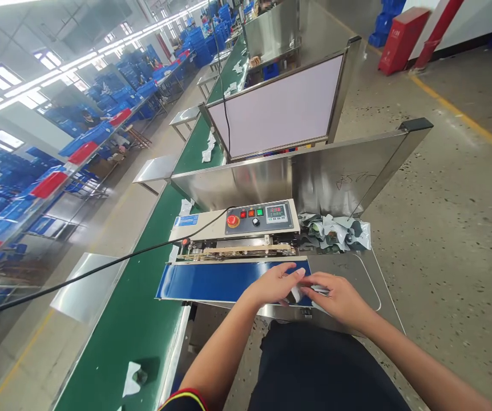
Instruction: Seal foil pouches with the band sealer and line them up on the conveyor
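My left hand (275, 283) and my right hand (330, 295) meet over the right end of the blue belt (212, 281). Between their bent fingers is a small white and grey plastic bag (295, 295), partly hidden by the fingers. Both hands are closed on it. Just beyond the belt stands a band sealing machine (205, 227), with a red stop button (232, 221) and a lit digital display (275, 213). To its right, a crumpled pile of grey and white bags (335, 233) rests on the metal table (349, 271).
A green conveyor (143, 342) runs along the left, carrying a white bag (132, 379) near the front. Behind the sealer rises a steel partition (246, 185). A black cable (100, 264) crosses above the conveyor. Blue bins fill the far benches.
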Tool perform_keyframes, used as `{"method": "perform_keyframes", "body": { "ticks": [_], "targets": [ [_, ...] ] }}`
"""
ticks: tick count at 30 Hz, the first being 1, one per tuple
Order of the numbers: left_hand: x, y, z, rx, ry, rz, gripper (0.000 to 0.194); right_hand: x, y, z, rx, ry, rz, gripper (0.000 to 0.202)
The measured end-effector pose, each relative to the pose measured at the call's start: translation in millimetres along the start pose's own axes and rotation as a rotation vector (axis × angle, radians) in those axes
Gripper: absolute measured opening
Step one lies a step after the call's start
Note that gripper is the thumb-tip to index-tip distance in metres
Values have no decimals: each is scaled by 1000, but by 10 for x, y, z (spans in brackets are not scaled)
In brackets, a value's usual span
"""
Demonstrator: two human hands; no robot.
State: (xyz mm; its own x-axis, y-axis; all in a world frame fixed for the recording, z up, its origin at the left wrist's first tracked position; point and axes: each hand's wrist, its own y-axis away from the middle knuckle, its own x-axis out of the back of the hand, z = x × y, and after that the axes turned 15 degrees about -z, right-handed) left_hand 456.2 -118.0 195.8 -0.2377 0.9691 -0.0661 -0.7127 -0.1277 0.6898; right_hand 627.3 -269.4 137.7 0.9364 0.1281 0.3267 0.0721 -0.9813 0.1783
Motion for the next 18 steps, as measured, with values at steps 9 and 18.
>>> {"method": "perform_keyframes", "body": {
  "ticks": [9,18],
  "targets": [
    [71,-11,-397,-161,0,-13,96,8,-7,-99,-33,-76,-72,47],
    [-470,-281,-693,-620,245,270,71,93,172,-9,-257,-353,375,78]
  ]
}}
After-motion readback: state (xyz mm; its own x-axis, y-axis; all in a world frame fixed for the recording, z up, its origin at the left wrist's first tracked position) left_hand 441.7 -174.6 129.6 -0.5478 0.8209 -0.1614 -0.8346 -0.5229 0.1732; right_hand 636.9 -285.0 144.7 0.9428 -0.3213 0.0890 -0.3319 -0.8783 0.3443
